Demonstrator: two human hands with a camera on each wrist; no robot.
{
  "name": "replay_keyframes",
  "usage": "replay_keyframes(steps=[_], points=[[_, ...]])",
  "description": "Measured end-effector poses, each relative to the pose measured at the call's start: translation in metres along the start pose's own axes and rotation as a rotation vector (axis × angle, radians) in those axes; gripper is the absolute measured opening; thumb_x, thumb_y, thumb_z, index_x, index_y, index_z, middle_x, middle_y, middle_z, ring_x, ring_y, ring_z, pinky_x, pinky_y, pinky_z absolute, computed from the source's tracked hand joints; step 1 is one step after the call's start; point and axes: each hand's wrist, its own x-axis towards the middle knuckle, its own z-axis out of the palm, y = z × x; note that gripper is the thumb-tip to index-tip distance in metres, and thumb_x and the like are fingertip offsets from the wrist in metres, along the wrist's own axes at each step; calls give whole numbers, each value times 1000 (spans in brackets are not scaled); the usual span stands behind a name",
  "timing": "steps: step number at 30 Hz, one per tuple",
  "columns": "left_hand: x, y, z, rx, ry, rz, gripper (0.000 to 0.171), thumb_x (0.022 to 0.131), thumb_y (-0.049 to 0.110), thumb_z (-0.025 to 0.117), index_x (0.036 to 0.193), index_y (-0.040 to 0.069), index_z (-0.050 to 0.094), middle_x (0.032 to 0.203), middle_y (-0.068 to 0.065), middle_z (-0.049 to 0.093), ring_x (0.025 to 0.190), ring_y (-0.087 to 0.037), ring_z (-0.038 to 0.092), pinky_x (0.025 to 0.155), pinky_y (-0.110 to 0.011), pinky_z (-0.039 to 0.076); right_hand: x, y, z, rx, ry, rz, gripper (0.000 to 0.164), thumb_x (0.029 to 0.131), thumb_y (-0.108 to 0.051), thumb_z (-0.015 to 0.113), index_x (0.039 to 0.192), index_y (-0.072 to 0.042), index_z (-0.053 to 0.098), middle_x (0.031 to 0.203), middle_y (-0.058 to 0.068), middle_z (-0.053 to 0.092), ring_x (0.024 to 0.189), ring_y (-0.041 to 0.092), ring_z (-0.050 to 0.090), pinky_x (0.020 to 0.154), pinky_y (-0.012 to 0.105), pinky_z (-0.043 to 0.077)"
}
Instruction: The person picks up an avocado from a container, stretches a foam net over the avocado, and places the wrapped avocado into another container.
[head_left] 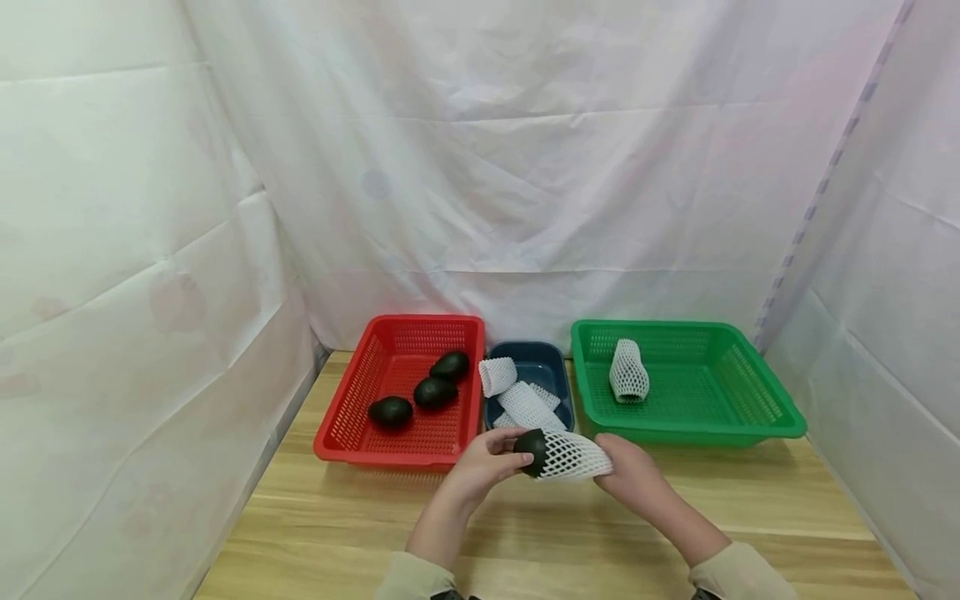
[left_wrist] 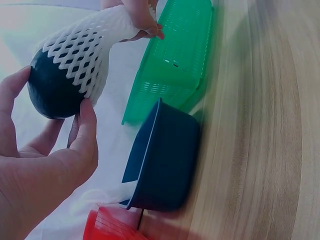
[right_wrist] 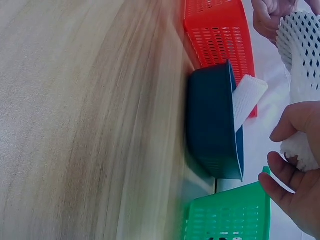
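creased white cloth (head_left: 525, 192) hangs on three sides; a wood-grained table (head_left: 345, 517) lies between

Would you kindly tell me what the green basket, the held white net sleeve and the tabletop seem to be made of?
The green basket looks like smooth moulded plastic, its walls regularly perforated. The white net sleeve seems to be matte plastic foam, given its thick strands in a diamond mesh. The tabletop shows pale wood grain and a seemingly satin finish, though it could be laminate.
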Motion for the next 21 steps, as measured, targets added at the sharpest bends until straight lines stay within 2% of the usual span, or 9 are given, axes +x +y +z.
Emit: replay_keyframes(steps=[5, 9, 12, 15, 18, 21], points=[[-1, 0, 0, -4, 16, 2, 45, 85, 2, 70, 128, -4, 58, 111, -15, 61, 99, -22, 59, 87, -35, 53, -1, -1, -2, -24, 9, -33, 28, 74, -3, 72, 76, -20, 51, 74, -10, 45, 65, 10, 40, 57, 27, 38], [-2, 0, 0, 3, 27, 2, 45, 86, 3, 71, 128, -4, 58, 110, -14, 61, 98, -22, 58, 87, -35, 53, 1, -3, -5, -40, 11, -65, 26, 71, -12, 80, 88, -20, 61, 84, -12, 53, 75, 9, 51, 64, 30, 47], [-2, -1, 0, 9, 35, 3, 45, 86, 3, 71, 128, -4, 58, 109, -13, 61, 97, -21, 58, 87, -35, 53, 2, -6, -8, -104, 27, -98, 42, 65, -22, 87, 101, -19, 65, 92, -11, 61, 85, 13, 58, 74, 39, 49], [-2, -1, 1, 10, 41, 4, 45, 85, 3, 71, 128, -4, 58, 108, -13, 61, 97, -21, 58, 87, -35, 53, 0, -10, -11, -208, 68, -138, 61, 58, -32, 92, 110, -17, 65, 99, -6, 66, 95, 22, 58, 89, 52, 42], [-2, -1, 1, 18, 49, 1, 45, 85, 5, 72, 128, -3, 59, 108, -13, 61, 97, -21, 58, 87, -35, 53, -2, -16, -13, -283, 111, -171, 74, 54, -41, 93, 116, -16, 64, 104, -1, 66, 104, 27, 56, 101, 62, 28], [-3, 0, 2, 29, 49, 3, 45, 85, 6, 73, 127, -2, 59, 108, -12, 61, 97, -21, 58, 87, -35, 53, -1, -23, -14, -296, 122, -196, 81, 53, -44, 93, 122, -14, 63, 107, 1, 66, 106, 27, 55, 103, 62, 25]])
